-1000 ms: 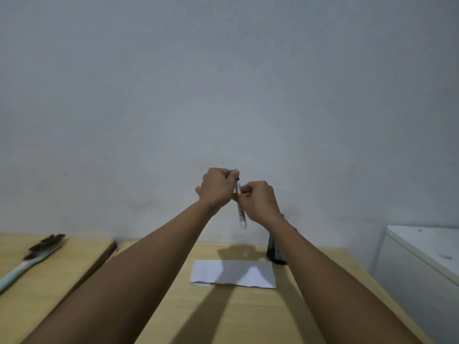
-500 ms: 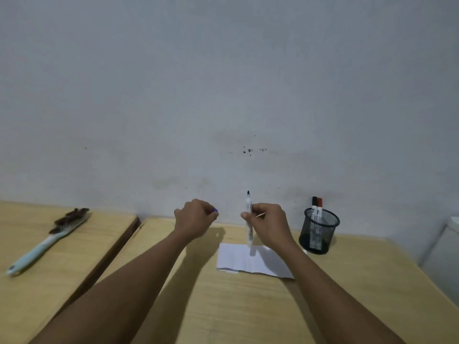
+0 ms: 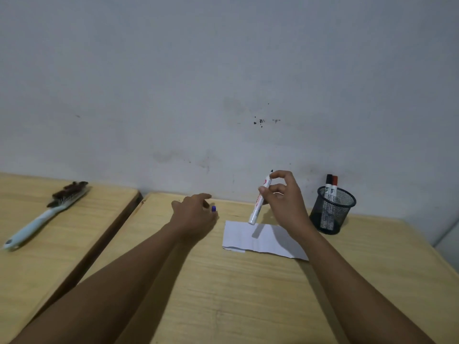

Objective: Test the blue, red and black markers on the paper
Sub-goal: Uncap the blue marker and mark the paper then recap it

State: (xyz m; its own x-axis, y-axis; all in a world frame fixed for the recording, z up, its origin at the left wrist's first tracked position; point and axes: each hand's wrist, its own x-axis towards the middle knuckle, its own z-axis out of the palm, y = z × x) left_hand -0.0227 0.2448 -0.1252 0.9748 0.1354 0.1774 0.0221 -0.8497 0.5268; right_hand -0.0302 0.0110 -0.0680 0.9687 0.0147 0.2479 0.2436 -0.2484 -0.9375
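My right hand (image 3: 285,202) grips an uncapped white marker (image 3: 259,204), tip pointing up and its rear end hanging just above the far left corner of the white paper (image 3: 263,238). My left hand (image 3: 196,214) rests low on the wooden table (image 3: 248,294), left of the paper, with the blue cap (image 3: 213,208) at its fingertips. The black marker (image 3: 328,184) and the red marker (image 3: 334,185) stand capped in a black mesh cup (image 3: 332,212) at the right, by the wall.
A second wooden table (image 3: 37,256) stands to the left across a dark gap, with a light-blue-handled brush (image 3: 47,214) lying on it. The grey wall (image 3: 223,83) runs right behind both tables. A pale surface edge shows at the far right.
The cap came off the marker and my hands parted. My left hand carried the blue cap down to the table; my right hand tilted the marker over the paper. The view dropped lower.
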